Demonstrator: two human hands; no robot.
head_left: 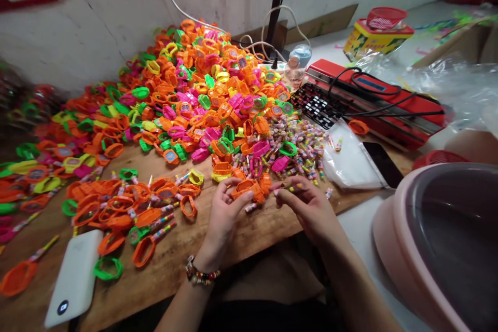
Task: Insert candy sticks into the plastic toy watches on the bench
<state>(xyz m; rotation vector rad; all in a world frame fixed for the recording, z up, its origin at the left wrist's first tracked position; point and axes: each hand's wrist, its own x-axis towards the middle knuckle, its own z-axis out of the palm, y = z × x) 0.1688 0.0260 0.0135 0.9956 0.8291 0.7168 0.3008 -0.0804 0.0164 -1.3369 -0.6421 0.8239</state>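
Note:
My left hand (222, 211) is closed around an orange plastic toy watch (248, 189), held just above the wooden table's near edge. Facing it, my right hand (311, 208) pinches a small candy tube (294, 187) with yellowish contents; the fingers partly cover it. A loose pile of similar small tubes (299, 148) lies just beyond my hands. Behind and to the left rises a big heap of toy watches (187, 88) in orange, green, pink and yellow. Nearer on the left lie orange watches (120, 205), several with colourful tubes attached.
A white power bank (73, 277) lies at the front left. On the right are a plastic bag (346, 158), a dark phone (383, 164) and a red machine (373, 96) with black cables. A large pink basin (400, 238) stands at the near right, beside the table edge.

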